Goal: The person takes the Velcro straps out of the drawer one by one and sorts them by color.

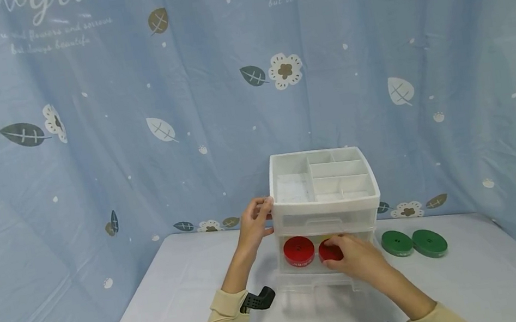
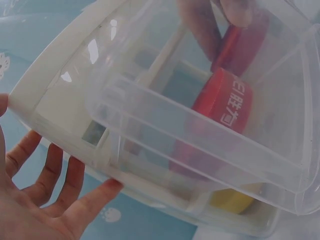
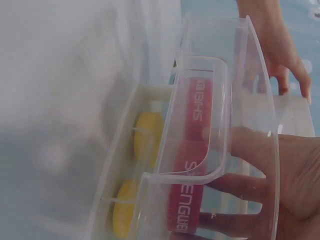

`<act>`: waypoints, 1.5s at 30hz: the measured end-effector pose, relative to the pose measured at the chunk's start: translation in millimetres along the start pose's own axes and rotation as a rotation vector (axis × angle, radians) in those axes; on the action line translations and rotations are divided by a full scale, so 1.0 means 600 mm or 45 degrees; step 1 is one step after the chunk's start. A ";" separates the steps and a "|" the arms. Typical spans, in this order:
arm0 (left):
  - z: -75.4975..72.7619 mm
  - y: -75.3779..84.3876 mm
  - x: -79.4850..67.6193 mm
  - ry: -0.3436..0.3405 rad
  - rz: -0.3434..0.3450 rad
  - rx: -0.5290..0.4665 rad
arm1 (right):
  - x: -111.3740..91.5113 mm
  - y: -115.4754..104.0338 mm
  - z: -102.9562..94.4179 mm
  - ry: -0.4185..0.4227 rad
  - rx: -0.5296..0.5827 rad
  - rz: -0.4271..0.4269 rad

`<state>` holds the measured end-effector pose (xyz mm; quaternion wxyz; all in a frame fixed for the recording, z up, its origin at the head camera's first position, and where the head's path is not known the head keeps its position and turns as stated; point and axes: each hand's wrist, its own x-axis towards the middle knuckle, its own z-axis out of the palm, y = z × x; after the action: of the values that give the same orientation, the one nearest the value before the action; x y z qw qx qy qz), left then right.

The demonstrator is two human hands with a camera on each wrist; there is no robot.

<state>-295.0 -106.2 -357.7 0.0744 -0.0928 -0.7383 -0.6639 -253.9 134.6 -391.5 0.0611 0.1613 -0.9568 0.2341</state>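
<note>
A white storage unit with clear drawers (image 1: 326, 207) stands on the table, its middle drawer (image 1: 313, 269) pulled out. At the unit's left side, my left hand (image 1: 253, 223) rests its spread fingertips against the edge; the left wrist view shows these fingers (image 2: 74, 177) fairly straight. Inside the pulled-out drawer, my right hand (image 1: 356, 257) grips a red roll (image 1: 328, 253) between thumb and fingers. Another red roll (image 1: 299, 251) lies to its left. Through the plastic in the right wrist view, yellow rolls (image 3: 148, 135) show in the compartment below the red ones.
Two green rolls (image 1: 397, 243) lie side by side on the white table (image 1: 482, 278), right of the unit. The unit's top is a divided tray (image 1: 293, 186). A blue patterned curtain (image 1: 207, 80) hangs close behind.
</note>
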 end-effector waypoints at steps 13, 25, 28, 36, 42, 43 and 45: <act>0.003 0.002 -0.001 0.005 -0.006 -0.001 | -0.003 -0.008 0.004 0.063 0.003 -0.013; 0.000 -0.003 0.001 -0.006 0.006 0.006 | -0.004 -0.008 0.005 0.066 0.017 0.015; 0.000 -0.002 0.000 -0.001 0.003 0.008 | -0.005 -0.007 0.006 0.071 0.021 0.019; 0.002 0.001 0.000 0.015 -0.001 0.003 | -0.004 -0.006 0.004 0.070 0.027 0.028; 0.002 0.002 0.000 0.018 -0.002 0.005 | -0.004 -0.005 0.001 0.066 0.033 0.021; 0.002 0.002 0.000 0.017 -0.002 0.005 | -0.004 -0.006 0.001 0.067 0.036 0.024; 0.002 0.002 0.000 0.016 -0.005 0.005 | -0.004 -0.005 -0.001 0.074 0.046 0.022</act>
<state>-294.6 -105.0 -356.7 0.0781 -0.0871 -0.7394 -0.6631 -250.7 132.7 -390.1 0.0839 0.1474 -0.9515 0.2566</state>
